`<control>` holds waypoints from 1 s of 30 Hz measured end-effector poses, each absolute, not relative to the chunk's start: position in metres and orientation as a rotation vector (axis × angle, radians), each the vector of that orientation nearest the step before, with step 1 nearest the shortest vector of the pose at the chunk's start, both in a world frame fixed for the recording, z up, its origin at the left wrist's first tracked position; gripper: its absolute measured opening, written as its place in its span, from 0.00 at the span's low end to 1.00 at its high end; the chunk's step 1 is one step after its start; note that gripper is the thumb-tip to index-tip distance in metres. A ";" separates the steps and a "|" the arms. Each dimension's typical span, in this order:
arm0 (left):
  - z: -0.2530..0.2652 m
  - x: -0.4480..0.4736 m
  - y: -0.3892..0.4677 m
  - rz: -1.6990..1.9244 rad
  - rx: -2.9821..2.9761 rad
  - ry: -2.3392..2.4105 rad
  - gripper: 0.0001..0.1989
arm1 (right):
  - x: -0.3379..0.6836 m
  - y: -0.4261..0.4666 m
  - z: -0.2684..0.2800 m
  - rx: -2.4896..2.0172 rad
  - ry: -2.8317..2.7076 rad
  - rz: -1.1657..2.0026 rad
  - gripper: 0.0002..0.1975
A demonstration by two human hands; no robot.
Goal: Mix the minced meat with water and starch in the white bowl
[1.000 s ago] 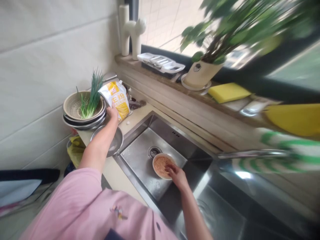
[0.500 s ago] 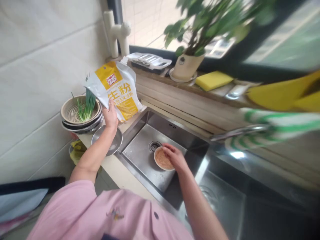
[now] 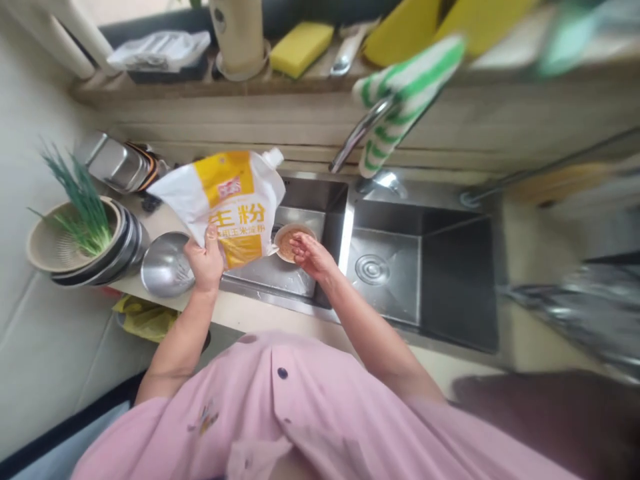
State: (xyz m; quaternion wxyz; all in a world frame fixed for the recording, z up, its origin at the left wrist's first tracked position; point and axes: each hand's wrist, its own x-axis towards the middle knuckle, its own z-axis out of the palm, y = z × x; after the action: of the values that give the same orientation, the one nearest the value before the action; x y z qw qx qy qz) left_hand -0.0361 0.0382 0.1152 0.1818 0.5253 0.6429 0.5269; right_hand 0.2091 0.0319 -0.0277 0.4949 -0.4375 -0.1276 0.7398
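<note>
In my left hand (image 3: 206, 261) is a white and yellow pouch of starch (image 3: 235, 207), gripped by its lower left part. The pouch is tilted, and its lower right corner is close beside the rim of a small bowl (image 3: 286, 235). Pinkish, minced-looking food (image 3: 289, 247) fills the bowl, which is over the left sink basin (image 3: 293, 283). My right hand (image 3: 311, 255) is at the bowl's right side, its bent fingers closed over the rim. The pouch hides part of the basin and drain.
A metal bowl (image 3: 167, 265) stands on the counter at left. Beside it, scallions (image 3: 83, 210) lie in a colander (image 3: 43, 243) on stacked basins. A faucet (image 3: 363, 133) draped with a striped cloth (image 3: 395, 127) overhangs the sink. The ledge bears a yellow sponge (image 3: 301, 50).
My view has swung right and down. The pouch in my left hand has moved from above the counter to over the sink, beside the bowl. My right hand remains at the bowl.
</note>
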 end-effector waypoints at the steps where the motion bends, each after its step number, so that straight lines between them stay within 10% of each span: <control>1: 0.113 -0.041 0.037 1.384 1.589 1.863 0.22 | 0.213 0.024 -0.033 -1.097 -0.262 1.785 0.25; 13: 0.092 -0.038 0.036 0.618 2.052 2.003 0.16 | 0.157 -0.001 -0.064 -0.995 0.058 2.079 0.18; 30: 0.166 -0.021 0.053 0.058 2.037 1.779 0.28 | 0.137 -0.028 -0.045 -0.388 -0.327 2.481 0.33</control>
State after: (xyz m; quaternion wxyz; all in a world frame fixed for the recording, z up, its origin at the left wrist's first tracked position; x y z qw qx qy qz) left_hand -0.0211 0.0528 0.1657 0.2164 0.7352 0.6421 0.0209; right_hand 0.1369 -0.0279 -0.0451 0.3000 -0.1463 -0.1230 0.9346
